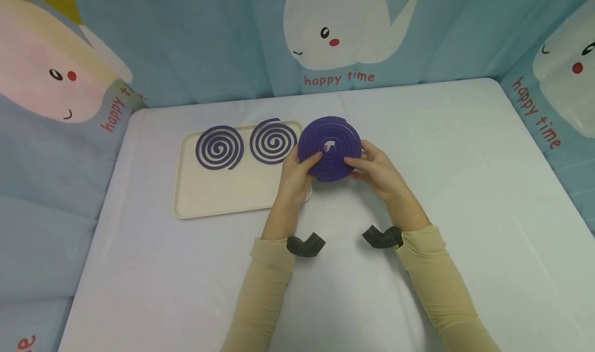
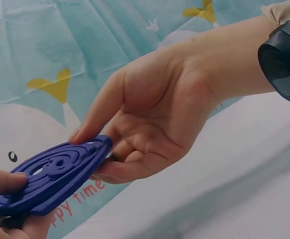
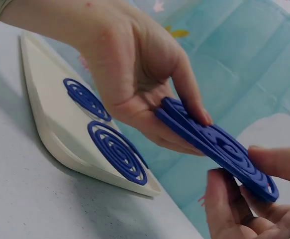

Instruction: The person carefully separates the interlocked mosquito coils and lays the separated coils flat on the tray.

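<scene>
Both hands hold a purple-blue mosquito coil piece point(image 1: 329, 172) above the white table, just right of the tray; its windings sit tightly packed, with layered edges and a small gap at the centre. My left hand point(image 1: 294, 173) grips its left side, thumb on top and fingers underneath. On the opposite side my right hand point(image 1: 380, 172) pinches the rim the same way. The right wrist view shows the coil point(image 3: 219, 147) tilted, with the left hand point(image 3: 135, 74) on its near edge. Two looser single coils, a left one point(image 1: 200, 150) and a right one point(image 1: 263, 159), lie on the tray.
A cream rectangular tray point(image 1: 223, 199) stands left of the hands, its right end partly behind the left forearm. Blue cloth with whale prints point(image 1: 204, 47) borders the white table point(image 1: 465, 186) at the back and sides. Dark wrist cameras point(image 1: 304, 245) sit on both wrists.
</scene>
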